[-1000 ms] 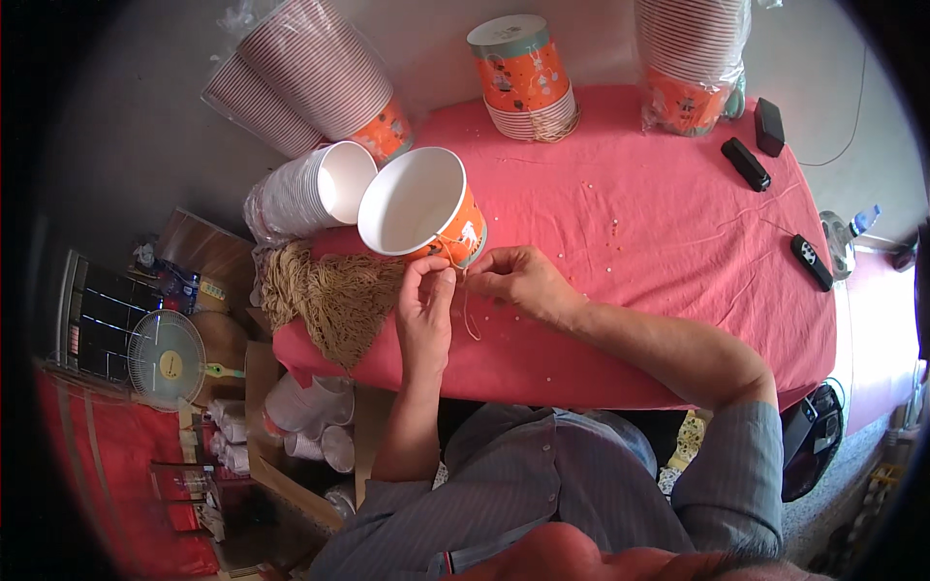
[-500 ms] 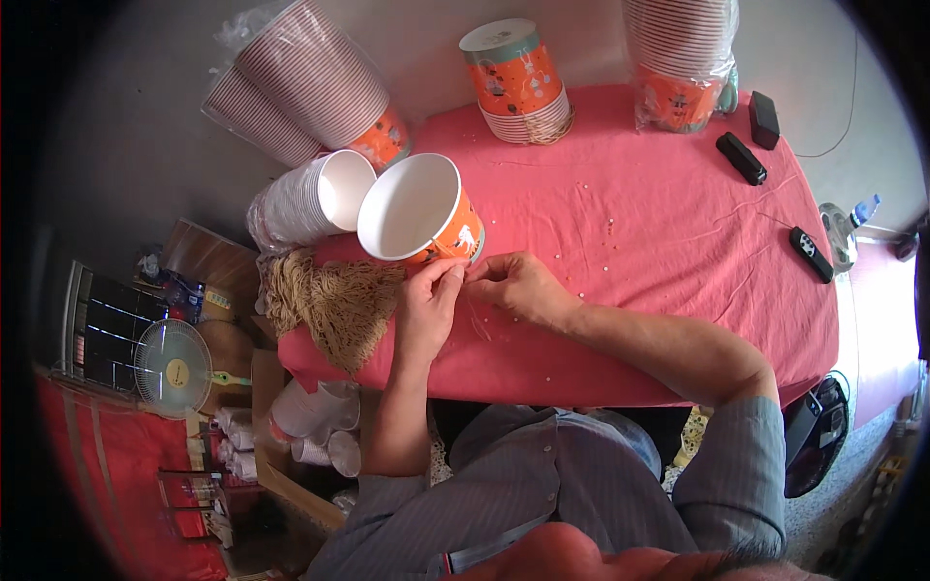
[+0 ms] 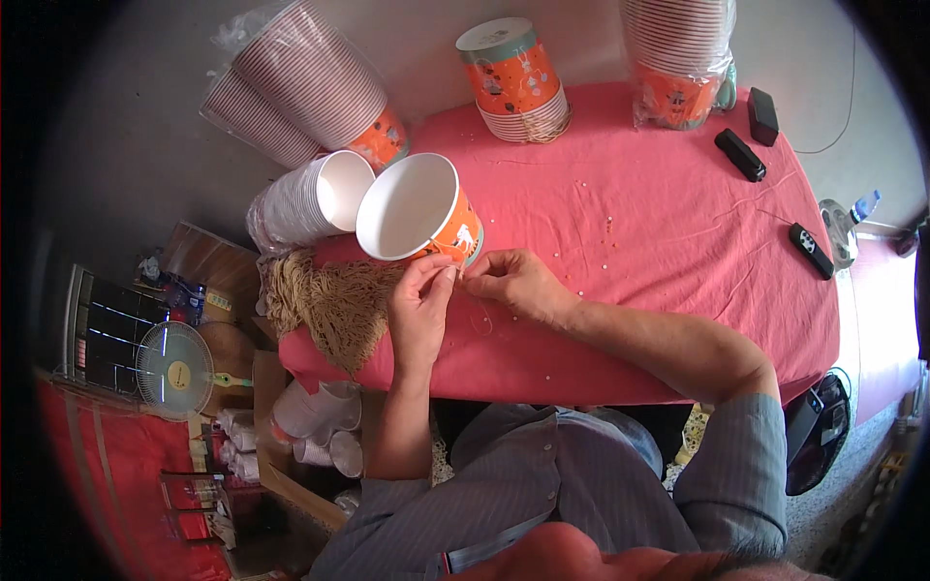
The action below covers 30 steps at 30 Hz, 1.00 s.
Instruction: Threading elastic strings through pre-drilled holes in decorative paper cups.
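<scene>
My left hand [image 3: 418, 315] is closed in a pinch just below an orange paper bucket [image 3: 470, 229] with a white inside. The bucket lies tilted, its mouth turned up and to the left. Close beside it, my right hand [image 3: 518, 286] pinches too, thumb against forefinger. Both hands hold a thin pale string [image 3: 487, 324], and a loop of it hangs below the fingers over the cloth. The fingertips hide the exact spot where the string is gripped. To the left of my left hand lies a bundle of tan strings [image 3: 334, 305].
A pink cloth [image 3: 668, 261] covers the table, with small pale beads scattered on it. White buckets [image 3: 315, 198] lie nested at left; bagged stacks [image 3: 310, 73] stand behind. An upside-down bucket stack [image 3: 509, 77] and another bagged stack [image 3: 678, 77] stand at the back. Black devices [image 3: 741, 155] lie at right.
My hands have shifted slightly, the left a little down and left, opening a small gap between the fingertips. The string's loop shows more clearly. The bucket has barely moved.
</scene>
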Motion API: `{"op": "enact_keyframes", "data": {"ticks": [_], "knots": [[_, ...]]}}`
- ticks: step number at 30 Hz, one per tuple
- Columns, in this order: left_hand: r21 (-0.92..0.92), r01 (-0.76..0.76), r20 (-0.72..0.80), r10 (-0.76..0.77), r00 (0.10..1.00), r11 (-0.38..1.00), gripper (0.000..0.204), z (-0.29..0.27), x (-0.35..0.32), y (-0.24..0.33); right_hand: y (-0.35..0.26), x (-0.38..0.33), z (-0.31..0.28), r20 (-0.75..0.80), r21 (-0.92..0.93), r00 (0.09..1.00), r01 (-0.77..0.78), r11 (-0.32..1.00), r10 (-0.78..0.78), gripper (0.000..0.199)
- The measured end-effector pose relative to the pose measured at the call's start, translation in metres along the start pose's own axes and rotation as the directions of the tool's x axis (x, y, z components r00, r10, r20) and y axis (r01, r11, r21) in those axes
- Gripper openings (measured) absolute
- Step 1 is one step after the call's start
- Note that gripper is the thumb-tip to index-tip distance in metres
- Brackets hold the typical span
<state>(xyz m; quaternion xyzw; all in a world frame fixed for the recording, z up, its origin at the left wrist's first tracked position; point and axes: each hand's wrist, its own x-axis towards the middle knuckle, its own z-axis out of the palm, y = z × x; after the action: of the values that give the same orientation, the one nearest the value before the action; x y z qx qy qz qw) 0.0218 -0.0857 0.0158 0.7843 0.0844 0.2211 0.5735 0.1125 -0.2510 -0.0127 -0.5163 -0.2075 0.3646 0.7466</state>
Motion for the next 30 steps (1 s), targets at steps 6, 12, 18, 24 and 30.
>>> {"op": "enact_keyframes", "data": {"ticks": [6,12,18,24,30], "knots": [[0.027,-0.01,0.0,0.01,1.0,1.0,0.016,-0.001,-0.003,0.005,0.008,0.007,-0.003,-0.026,0.021,0.999,0.02,1.0,-0.02,0.013],[0.018,0.06,-0.01,-0.06,0.998,0.998,0.016,0.002,-0.005,0.011,0.011,0.009,-0.001,-0.055,0.128,0.997,0.062,0.99,-0.055,0.015],[-0.023,0.047,-0.005,-0.047,0.999,0.999,0.014,0.003,-0.007,0.015,0.012,0.012,-0.008,-0.033,0.056,0.998,0.051,0.997,-0.05,0.016],[-0.025,0.044,-0.009,-0.044,0.999,0.999,0.015,0.003,-0.009,0.015,0.005,0.009,-0.008,0.012,0.055,0.999,-0.042,0.998,0.041,0.014],[-0.02,0.062,-0.03,-0.063,0.998,0.998,0.015,0.007,-0.006,0.018,0.0,0.007,-0.006,0.024,0.055,0.991,-0.13,0.99,0.129,0.012]]}}
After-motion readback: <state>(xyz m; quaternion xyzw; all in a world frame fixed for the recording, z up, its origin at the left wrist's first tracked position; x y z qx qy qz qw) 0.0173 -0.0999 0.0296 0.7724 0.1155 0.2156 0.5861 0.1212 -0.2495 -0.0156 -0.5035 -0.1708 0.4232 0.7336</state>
